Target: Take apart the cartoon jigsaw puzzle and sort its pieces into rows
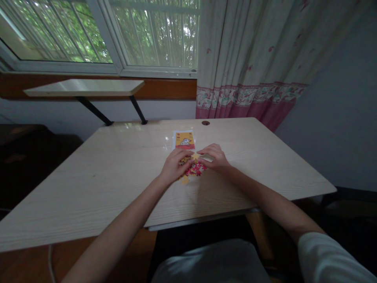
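My left hand (175, 166) and my right hand (216, 158) meet near the middle of the desk. Between their fingertips is a small yellow jigsaw puzzle piece (195, 156), which both hands appear to pinch from opposite sides. Under and just in front of the fingers lies a loose heap of pink, red and white puzzle pieces (196, 169). Some yellow pieces (184, 180) lie at its near left edge. My left hand covers part of the heap. Just beyond the hands lies a picture card (185, 140) with a white animal on yellow and red.
The pale wooden desk (123, 169) carries a raised shelf (88, 87) on black legs at the back left. A round cable hole (205, 123) sits near the back edge. Behind are a window and a floral curtain (247, 70); a wall stands at right.
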A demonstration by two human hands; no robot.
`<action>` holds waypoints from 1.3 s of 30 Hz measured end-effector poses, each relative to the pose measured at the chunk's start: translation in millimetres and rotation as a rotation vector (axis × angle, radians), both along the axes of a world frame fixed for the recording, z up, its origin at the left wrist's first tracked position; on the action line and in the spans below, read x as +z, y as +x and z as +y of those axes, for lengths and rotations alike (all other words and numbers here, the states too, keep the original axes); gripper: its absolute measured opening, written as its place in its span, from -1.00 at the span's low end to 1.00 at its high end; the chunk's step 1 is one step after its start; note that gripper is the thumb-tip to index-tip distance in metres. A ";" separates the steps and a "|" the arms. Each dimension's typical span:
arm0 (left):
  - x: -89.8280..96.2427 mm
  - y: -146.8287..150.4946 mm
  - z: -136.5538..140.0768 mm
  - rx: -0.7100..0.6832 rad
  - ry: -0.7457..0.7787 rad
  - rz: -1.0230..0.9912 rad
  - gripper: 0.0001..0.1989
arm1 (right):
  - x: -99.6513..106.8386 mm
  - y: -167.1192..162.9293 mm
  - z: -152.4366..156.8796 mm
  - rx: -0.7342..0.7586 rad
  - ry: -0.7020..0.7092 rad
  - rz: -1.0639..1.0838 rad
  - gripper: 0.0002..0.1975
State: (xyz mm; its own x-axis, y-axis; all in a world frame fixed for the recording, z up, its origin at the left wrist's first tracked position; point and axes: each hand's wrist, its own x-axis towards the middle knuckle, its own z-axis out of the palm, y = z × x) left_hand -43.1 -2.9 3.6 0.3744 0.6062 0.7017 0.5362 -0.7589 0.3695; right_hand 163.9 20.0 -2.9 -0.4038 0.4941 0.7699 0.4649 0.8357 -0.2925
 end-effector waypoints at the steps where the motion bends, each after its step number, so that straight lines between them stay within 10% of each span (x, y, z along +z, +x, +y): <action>1: 0.3 0.3 -0.2 -0.002 0.004 0.006 -0.82 | 0.2 0.1 -0.1 0.003 0.016 -0.006 -0.77; 9: 0.1 0.9 -0.4 -0.007 -0.036 0.056 -0.72 | 9.5 12.0 3.3 -0.021 0.009 -0.163 -0.79; 20: -6.7 -13.9 13.1 0.080 -0.032 0.151 -0.85 | -0.1 99.1 55.6 -0.037 -0.421 -0.466 -0.77; 39: -5.2 -12.3 11.7 0.081 -0.028 0.190 -0.83 | 4.8 92.4 50.9 -0.086 -0.424 -0.507 -0.77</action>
State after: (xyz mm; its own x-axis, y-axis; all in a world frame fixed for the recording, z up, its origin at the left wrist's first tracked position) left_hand -55.4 8.8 -1.6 0.4474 0.6581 0.6056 0.6573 -0.7012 0.2763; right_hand 256.3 70.9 1.9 -0.6106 0.7588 0.2265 0.6912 0.6503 -0.3153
